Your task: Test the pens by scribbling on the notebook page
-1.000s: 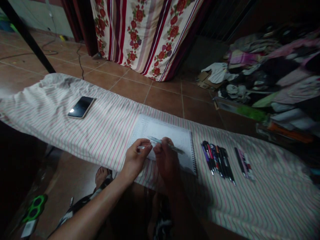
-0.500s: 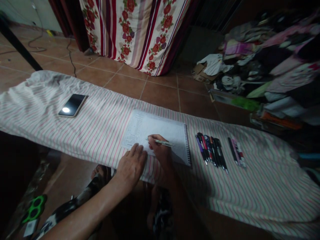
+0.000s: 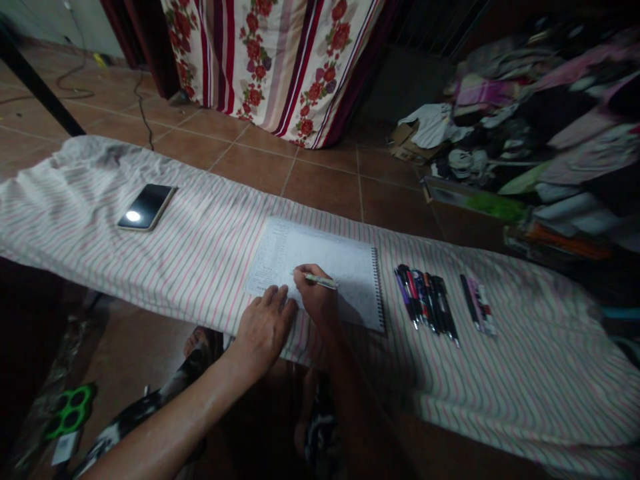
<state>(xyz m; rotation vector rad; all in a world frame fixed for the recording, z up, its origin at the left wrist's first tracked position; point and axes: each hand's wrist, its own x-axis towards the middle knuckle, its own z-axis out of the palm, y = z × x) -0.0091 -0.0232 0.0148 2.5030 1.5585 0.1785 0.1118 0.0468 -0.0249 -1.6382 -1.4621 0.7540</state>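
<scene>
A spiral notebook lies open at a page with writing along its left part, its coil on the right side. My right hand rests on the page, fingers closed round a light-coloured pen whose tip points left at the paper. My left hand lies flat with fingers outstretched, its fingertips on the notebook's near left edge. To the right of the notebook several pens lie side by side. Farther right is a smaller group of pens.
A striped cloth covers the long narrow surface. On its left part lies a phone with a bright reflection. A floral curtain hangs beyond, and clothes are heaped at the far right. A green object is low at the left.
My right hand with the pen has shifted slightly left on the page, and the pen's angle has changed a little. My left hand stays on the notebook's edge. The view has shifted slightly.
</scene>
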